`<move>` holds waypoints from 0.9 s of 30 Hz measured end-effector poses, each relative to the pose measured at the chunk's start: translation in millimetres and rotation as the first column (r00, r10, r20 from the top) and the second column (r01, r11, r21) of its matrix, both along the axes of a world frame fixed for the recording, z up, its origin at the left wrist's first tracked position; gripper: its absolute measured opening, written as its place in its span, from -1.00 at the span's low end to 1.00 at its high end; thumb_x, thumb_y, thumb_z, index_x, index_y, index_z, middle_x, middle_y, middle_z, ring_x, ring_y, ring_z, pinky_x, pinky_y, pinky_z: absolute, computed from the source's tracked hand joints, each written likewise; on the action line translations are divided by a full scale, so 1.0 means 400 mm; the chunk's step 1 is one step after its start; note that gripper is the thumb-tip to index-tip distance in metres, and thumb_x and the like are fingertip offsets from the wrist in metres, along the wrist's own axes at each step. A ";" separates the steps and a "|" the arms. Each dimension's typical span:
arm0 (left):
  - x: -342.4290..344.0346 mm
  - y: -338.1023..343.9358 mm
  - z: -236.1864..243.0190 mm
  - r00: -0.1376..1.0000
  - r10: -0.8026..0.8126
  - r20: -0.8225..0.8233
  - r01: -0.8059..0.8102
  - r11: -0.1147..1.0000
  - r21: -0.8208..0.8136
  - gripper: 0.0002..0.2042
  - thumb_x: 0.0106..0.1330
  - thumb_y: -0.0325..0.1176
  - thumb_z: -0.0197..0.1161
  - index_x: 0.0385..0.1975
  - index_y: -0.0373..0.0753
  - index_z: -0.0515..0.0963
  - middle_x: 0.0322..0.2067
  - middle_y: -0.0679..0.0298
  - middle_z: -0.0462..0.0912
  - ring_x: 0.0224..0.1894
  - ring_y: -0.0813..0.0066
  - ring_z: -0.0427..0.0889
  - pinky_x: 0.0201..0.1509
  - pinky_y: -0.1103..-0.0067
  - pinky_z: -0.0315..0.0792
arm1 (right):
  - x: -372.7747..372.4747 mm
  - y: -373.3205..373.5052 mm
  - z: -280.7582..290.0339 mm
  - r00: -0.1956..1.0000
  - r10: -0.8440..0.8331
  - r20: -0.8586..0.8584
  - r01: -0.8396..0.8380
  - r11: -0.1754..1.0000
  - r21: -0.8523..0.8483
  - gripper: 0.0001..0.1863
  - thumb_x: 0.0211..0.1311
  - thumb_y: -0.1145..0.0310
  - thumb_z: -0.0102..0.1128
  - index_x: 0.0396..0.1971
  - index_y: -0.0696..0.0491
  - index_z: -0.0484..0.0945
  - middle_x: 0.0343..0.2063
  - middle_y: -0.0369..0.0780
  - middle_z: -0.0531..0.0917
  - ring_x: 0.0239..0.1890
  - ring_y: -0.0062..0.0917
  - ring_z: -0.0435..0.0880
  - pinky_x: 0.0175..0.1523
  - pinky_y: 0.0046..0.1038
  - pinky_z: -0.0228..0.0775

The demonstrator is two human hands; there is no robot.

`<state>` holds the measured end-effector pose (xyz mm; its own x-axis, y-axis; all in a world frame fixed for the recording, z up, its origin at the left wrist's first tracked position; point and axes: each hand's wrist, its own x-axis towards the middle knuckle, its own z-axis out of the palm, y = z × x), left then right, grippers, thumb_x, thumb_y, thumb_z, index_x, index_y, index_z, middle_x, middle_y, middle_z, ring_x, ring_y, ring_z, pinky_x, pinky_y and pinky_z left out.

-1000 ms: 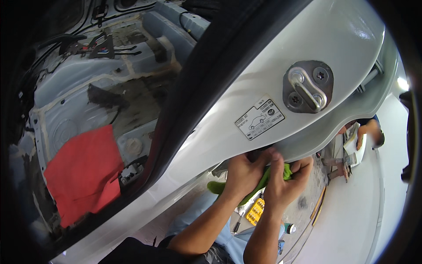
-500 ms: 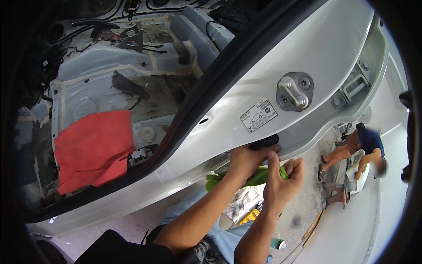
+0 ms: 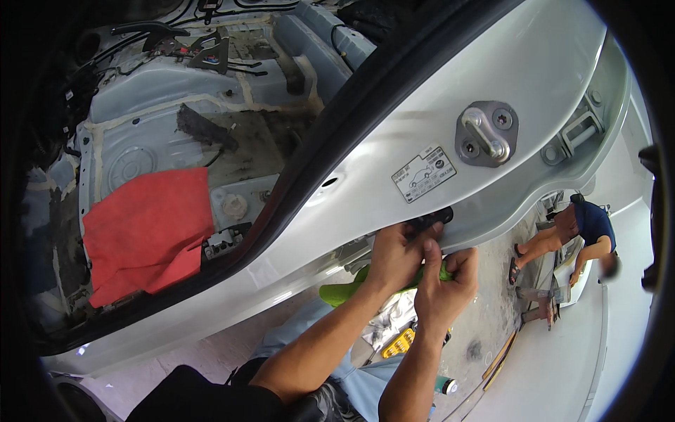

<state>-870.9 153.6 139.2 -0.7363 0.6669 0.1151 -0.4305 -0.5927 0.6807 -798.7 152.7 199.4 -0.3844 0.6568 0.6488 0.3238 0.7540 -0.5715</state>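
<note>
A small black part sits at the lower edge of the white car body pillar, just under the white sticker label; the left hand pinches it with closed fingers; the right hand is curled around a green tool handle just beside; above is the metal door striker; inside the car lies a red cloth; another person bends well apart.

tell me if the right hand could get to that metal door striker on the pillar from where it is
Probably yes. The right hand sits just below the white pillar, pinching a green thing, and the metal striker lies above it with only bare panel between; it would need to let go first.
</note>
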 end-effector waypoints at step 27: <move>-0.006 -0.038 0.001 0.992 0.037 -0.117 -0.042 0.998 -0.046 -0.77 0.36 -0.51 0.23 -0.02 -0.35 0.52 -0.15 0.24 0.66 -0.15 0.54 0.60 -0.09 0.56 0.51 | -0.020 -0.028 0.000 0.988 -0.139 0.073 0.133 0.988 0.075 -0.61 0.22 0.45 0.33 -0.52 0.09 0.20 -0.67 -0.28 0.20 -0.61 -0.52 0.17 -0.50 -0.45 0.11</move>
